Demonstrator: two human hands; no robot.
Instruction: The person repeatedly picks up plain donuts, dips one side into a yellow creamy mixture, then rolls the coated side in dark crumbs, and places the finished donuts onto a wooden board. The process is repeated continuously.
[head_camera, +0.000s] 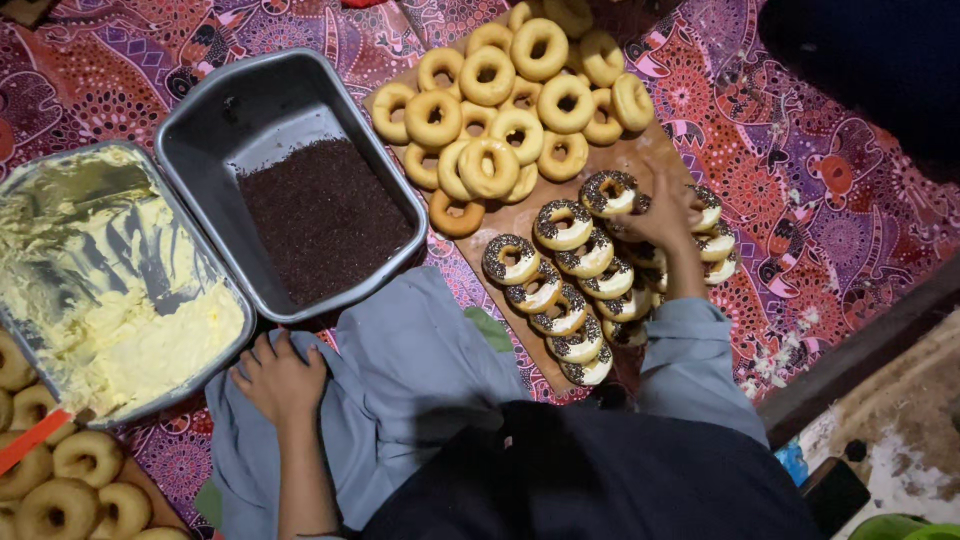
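My right hand (663, 215) is stretched out over the wooden board (650, 150) and grips a sprinkle-coated donut (608, 193) at the top of the rows of coated donuts (560, 290). Behind them on the same board lies a heap of plain donuts (515, 100). My left hand (280, 378) rests curled on my grey-clad knee, just in front of the metal pan of chocolate sprinkles (320, 215), and holds nothing.
A second metal pan (100, 280) with yellow cream sits at the left, an orange-handled tool (30, 440) beside it. More plain donuts (60, 480) lie at the lower left. A patterned red cloth (820, 200) covers the floor.
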